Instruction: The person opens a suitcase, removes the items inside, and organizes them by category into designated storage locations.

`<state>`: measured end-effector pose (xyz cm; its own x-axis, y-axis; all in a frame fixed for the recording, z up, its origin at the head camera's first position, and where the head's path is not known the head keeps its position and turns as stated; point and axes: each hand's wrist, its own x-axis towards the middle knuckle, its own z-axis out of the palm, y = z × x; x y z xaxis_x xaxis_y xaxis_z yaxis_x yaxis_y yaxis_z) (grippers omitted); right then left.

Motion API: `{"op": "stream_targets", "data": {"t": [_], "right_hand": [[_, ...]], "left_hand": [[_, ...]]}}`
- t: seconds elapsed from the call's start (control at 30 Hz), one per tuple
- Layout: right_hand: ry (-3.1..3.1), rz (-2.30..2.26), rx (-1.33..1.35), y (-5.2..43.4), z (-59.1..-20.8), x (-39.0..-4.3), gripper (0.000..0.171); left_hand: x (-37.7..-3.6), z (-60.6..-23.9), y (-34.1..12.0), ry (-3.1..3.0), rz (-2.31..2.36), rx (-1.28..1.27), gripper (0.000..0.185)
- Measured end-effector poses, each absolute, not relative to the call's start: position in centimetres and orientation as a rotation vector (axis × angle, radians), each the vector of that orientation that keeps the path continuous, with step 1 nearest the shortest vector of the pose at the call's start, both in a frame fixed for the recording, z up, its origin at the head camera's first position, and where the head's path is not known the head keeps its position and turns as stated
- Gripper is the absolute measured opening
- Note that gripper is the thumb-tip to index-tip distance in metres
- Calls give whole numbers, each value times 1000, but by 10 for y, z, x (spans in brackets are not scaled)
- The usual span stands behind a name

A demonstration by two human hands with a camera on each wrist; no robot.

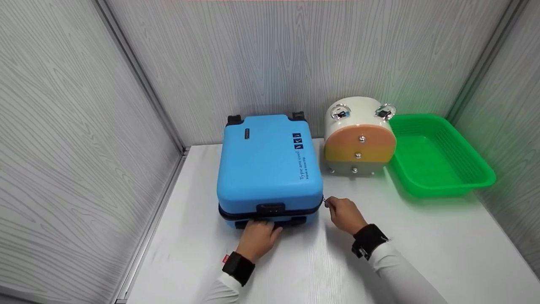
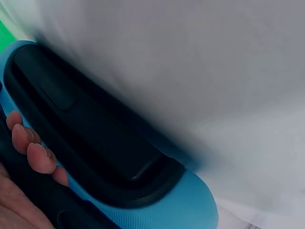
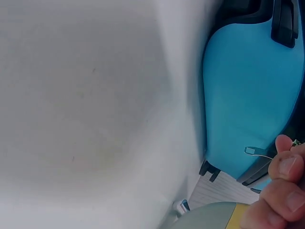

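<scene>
A blue hard-shell suitcase (image 1: pixel 261 169) lies flat on the white table, its handle side toward me. My left hand (image 1: pixel 257 240) grips the black carry handle (image 2: pixel 78 210) at the middle of that side, fingers curled round it in the left wrist view. At the suitcase's front right corner, my right hand (image 1: pixel 346 215) pinches a small metal zipper pull (image 3: pixel 296 142), mostly hidden by the fingers. Another slim pull tab (image 3: pixel 251 150) sticks out beside the fingertips. The black zipper seam (image 1: pixel 228 216) runs round the case below the combination lock (image 1: pixel 271 208).
Right of the suitcase stands a rounded white drawer box (image 1: pixel 358 107) with orange, yellow and grey drawers and silver ear-like rings. A green plastic basket (image 1: pixel 457 185) sits beside it at the back right. Wood-grain panels (image 1: pixel 274 55) enclose the table (image 1: pixel 185 261) behind and at the sides.
</scene>
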<state>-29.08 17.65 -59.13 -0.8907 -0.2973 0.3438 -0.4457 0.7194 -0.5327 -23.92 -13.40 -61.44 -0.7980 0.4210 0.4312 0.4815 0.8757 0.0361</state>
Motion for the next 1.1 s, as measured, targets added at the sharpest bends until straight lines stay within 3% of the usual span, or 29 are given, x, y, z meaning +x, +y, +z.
{"op": "stream_targets", "data": {"t": [0.1, 0.4, 0.63, 0.8, 1.1], "right_hand": [[-2697, 930, 581, 171, -566, -268, 17], [-2667, 845, 602, 186, -572, -264, 13], [-2634, 780, 623, 187, -577, -251, 11], [-2571, 664, 724, 179, -573, -234, 6], [-2483, 538, 880, 144, -568, -217, 16]], "left_hand": [[-217, -583, -139, -2672, -190, -666, 41], [-212, -573, -117, -2689, -130, -623, 51], [-204, -575, -123, -2646, -159, -627, 40], [-204, -580, -127, -2590, -118, -635, 45], [-210, -580, -119, -2600, -78, -590, 48]]}}
